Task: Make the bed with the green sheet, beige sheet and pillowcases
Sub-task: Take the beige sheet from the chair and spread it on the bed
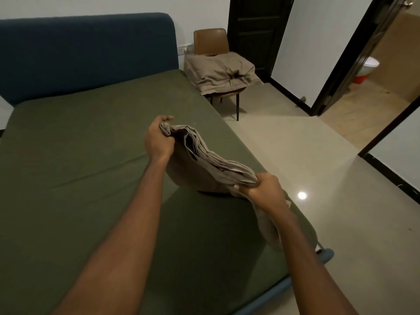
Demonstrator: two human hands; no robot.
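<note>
While the green sheet lies fitted and fairly smooth over the mattress, the head view shows both hands holding a bunched beige cloth just above the bed's right edge. The left hand clenches one gathered end, fingers curled round it. The right hand grips the other end, and a loose tail hangs down past the wrist toward the bed frame. (Whether this is the beige sheet or a pillowcase cannot be told while it is so bundled.) More beige fabric sits heaped on the chair beside the headboard. The cloth looks light, soft and limp, sagging between the two grips, so it should not slip but will fold on itself. It would likely handle best taken by two corners or a hem and shaken open, not by the gathered middle.
</note>
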